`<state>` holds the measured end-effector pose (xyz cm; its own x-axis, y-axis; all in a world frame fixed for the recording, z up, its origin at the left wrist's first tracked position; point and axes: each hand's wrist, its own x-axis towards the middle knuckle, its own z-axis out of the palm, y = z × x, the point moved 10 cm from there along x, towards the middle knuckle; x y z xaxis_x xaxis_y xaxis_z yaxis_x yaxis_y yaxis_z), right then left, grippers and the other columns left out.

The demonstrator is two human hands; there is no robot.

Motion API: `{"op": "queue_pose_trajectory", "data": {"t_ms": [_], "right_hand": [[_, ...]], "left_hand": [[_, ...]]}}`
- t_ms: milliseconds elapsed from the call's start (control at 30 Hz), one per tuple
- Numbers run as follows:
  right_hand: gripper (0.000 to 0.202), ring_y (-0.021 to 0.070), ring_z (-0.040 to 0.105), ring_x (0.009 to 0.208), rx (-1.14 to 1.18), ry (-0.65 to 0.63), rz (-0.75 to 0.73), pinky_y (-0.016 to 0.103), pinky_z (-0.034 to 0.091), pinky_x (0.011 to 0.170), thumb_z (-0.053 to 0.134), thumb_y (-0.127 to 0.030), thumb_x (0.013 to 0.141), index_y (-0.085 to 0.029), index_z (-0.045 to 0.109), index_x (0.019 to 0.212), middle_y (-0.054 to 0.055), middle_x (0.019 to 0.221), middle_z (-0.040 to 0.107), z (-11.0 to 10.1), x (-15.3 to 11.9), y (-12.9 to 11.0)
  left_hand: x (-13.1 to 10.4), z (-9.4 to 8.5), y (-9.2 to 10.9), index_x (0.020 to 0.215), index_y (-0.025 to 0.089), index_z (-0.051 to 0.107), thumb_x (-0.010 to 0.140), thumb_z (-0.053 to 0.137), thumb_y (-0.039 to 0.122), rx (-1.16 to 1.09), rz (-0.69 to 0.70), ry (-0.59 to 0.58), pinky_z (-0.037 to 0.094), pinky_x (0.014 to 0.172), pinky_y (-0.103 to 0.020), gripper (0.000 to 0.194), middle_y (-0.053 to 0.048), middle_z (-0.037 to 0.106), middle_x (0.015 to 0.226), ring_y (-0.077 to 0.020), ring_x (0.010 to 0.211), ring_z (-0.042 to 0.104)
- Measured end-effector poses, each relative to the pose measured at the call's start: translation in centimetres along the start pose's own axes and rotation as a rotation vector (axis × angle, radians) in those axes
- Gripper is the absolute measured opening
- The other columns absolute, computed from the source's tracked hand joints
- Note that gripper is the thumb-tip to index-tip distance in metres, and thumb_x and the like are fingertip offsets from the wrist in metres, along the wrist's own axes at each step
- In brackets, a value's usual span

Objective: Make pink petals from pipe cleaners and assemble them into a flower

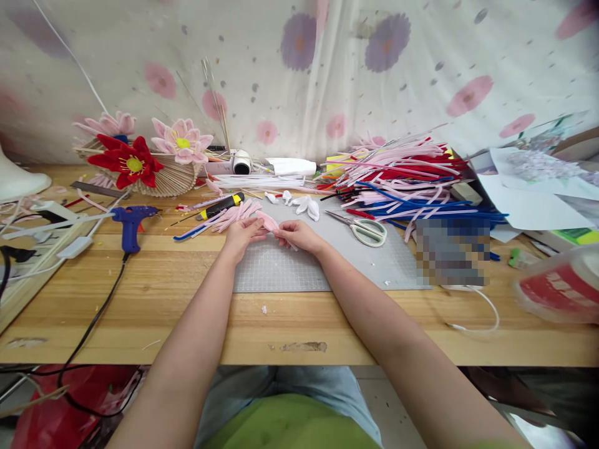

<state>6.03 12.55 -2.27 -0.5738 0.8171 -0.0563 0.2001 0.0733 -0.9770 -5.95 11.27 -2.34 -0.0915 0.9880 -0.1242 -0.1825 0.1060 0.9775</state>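
Observation:
Over the grey cutting mat (290, 274), my left hand (243, 236) and my right hand (299, 235) pinch a pink pipe-cleaner petal (266, 221) between them. The right fingers close on its narrow end, and the left fingers on its other side. Right behind the left hand lies a bunch of pink pipe cleaners (234, 215). Several white petals (307, 206) rest on the mat beyond the right hand. To their right are scissors (367, 231) with pale green handles.
A blue glue gun (131, 226) stands at left, its cord running off the table's front. Behind it are finished fuzzy flowers (133, 163). A large heap of pipe cleaners (397, 165) lies back right. A red-labelled plastic tub (561, 287) sits far right.

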Motion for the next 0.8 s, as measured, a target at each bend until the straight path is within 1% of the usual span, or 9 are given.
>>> {"op": "queue_pose_trajectory", "data": {"t_ms": [133,200,300,433,567,667,733,800], "right_hand": [[0.029,0.0026,0.040,0.038,-0.096,-0.005,-0.024,0.018,0.031,0.039,0.057,-0.041,0.074,-0.013,0.057,0.067,-0.001,0.059,0.060,0.8,0.2,-0.2],[0.027,0.0032,0.041,0.039,-0.097,-0.011,-0.015,0.017,0.032,0.040,0.055,-0.038,0.076,-0.013,0.056,0.066,-0.002,0.057,0.059,1.0,0.2,-0.3],[0.024,0.0045,0.043,0.040,-0.047,-0.077,0.010,0.017,0.033,0.041,0.053,-0.034,0.077,-0.013,0.054,0.065,-0.003,0.051,0.056,1.8,0.0,-0.5],[0.021,0.0046,0.044,0.040,-0.002,-0.155,0.045,0.016,0.034,0.041,0.055,-0.029,0.076,-0.012,0.054,0.063,-0.003,0.047,0.053,2.4,-0.5,-0.8],[0.022,0.0047,0.044,0.040,0.000,-0.197,0.045,0.016,0.034,0.041,0.055,-0.029,0.076,-0.012,0.055,0.062,-0.003,0.045,0.053,2.7,-0.6,-0.7],[0.023,0.0052,0.047,0.041,0.003,-0.146,0.051,0.016,0.036,0.042,0.056,-0.031,0.077,-0.012,0.056,0.063,-0.003,0.047,0.055,2.5,-0.4,-0.2],[0.023,0.0056,0.049,0.042,0.015,-0.103,0.048,0.016,0.037,0.042,0.056,-0.032,0.077,-0.012,0.056,0.064,-0.002,0.050,0.058,2.4,-0.2,0.0],[0.023,0.0055,0.050,0.042,0.029,-0.082,0.042,0.016,0.037,0.042,0.056,-0.031,0.077,-0.012,0.058,0.065,-0.001,0.052,0.060,2.3,-0.1,0.1]], "left_hand": [[0.0,-0.1,0.0,0.069,0.011,0.064,0.057,0.073,0.032,0.055,0.056,0.100,0.052,0.063,-0.030,0.026,-0.004,0.066,0.064,-0.0156,0.061,0.063],[0.0,-0.2,0.1,0.068,0.011,0.064,0.056,0.073,0.033,0.066,0.069,0.126,0.051,0.062,-0.030,0.026,-0.003,0.065,0.060,-0.0161,0.060,0.062],[-0.1,-0.3,0.3,0.065,0.011,0.063,0.052,0.074,0.035,0.066,0.069,0.139,0.050,0.058,-0.028,0.029,-0.002,0.063,0.055,-0.0142,0.054,0.059],[-0.3,-0.2,0.2,0.063,0.011,0.063,0.047,0.077,0.035,0.065,0.034,0.101,0.049,0.054,-0.026,0.032,-0.002,0.063,0.054,-0.0127,0.049,0.057],[-0.4,-0.2,0.0,0.061,0.011,0.062,0.050,0.076,0.034,0.075,-0.008,0.061,0.049,0.055,-0.028,0.029,-0.003,0.063,0.055,-0.0130,0.050,0.058],[-0.5,0.0,-0.3,0.065,0.012,0.062,0.053,0.075,0.032,0.067,-0.057,0.000,0.050,0.061,-0.029,0.028,-0.003,0.064,0.060,-0.0135,0.056,0.060],[-0.7,0.4,-0.2,0.070,0.012,0.064,0.053,0.075,0.032,0.078,-0.060,-0.052,0.051,0.064,-0.030,0.029,-0.004,0.065,0.065,-0.0142,0.060,0.061],[-0.8,0.9,-0.1,0.070,0.011,0.064,0.051,0.076,0.032,0.094,-0.045,-0.073,0.051,0.066,-0.032,0.030,-0.004,0.066,0.066,-0.0150,0.060,0.062]]}}
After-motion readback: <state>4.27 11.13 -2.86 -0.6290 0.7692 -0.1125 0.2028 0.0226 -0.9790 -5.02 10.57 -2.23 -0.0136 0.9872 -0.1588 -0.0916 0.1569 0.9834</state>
